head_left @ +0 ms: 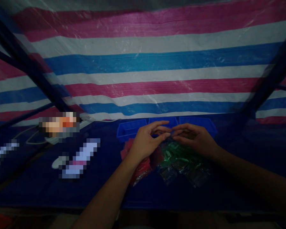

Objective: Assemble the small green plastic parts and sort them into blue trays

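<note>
Over a heap of small plastic packets, my left hand (pixel 153 137) and my right hand (pixel 194 137) face each other with fingertips nearly meeting. The left fingers are curved and apart from the thumb, and I see nothing held in them. My right fingers are bent loosely, also with nothing visible between them. Red packets (pixel 143 170) lie under and beside the left hand. Green packets (pixel 173 154) spread below the right hand, with clear packets (pixel 168 174) of dark contents in front. The dim light hides what the packets contain.
Behind the hands stand a left blue bin (pixel 131 128), a middle blue bin (pixel 165 121) and a right blue bin (pixel 200 122) on the blue table (pixel 97 190). Blurred-out items, a white round object (pixel 58 162) and a white cable (pixel 30 142) lie left. A striped sheet (pixel 157 60) hangs behind.
</note>
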A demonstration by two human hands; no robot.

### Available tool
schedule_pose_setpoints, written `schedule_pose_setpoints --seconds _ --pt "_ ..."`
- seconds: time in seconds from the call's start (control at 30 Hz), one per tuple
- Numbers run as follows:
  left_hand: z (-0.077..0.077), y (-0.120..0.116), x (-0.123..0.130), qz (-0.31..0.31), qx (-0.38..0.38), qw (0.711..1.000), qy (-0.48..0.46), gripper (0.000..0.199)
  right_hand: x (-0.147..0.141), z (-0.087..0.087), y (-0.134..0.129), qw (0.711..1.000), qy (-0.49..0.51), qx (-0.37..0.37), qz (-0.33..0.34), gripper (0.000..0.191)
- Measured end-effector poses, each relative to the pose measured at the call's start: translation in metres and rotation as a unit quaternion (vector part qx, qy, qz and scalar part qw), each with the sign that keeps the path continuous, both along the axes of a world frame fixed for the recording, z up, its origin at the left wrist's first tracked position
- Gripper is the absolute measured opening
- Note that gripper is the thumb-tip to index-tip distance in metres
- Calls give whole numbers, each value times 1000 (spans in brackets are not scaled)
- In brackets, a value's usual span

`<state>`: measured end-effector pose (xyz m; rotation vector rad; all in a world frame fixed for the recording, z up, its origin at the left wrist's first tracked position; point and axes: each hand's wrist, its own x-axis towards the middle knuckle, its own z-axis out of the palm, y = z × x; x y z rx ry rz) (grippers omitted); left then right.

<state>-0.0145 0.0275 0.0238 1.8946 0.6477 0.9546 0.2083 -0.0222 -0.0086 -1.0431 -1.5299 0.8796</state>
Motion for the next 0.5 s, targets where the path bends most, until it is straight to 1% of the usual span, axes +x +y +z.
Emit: schedule_pose_setpoints --seconds 0.1,0.17,0.27,0.33,0.43,0.5 --pt "-3 2 2 10 -9 1000 2 38 1 -1 2 1000 5 5 -29 33" --pt "-5 3 2 19 -8 1000 11 35 2 -2 3 999 15 12 -45 32" --pt "-6 2 1 15 -5 999 30 30 2 -2 3 998 28 14 -50 32" --pt "-5 1 1 6 -5 1000 29 30 2 -2 1 999 26 8 -36 34" --pt "-5 0 2 -2 -3 1000 18 34 0 -3 -1 1000 18 -17 4 37" --pt "-6 -1 3 -5 2 1000 20 37 0 -4 -1 999 25 -31 15 37"
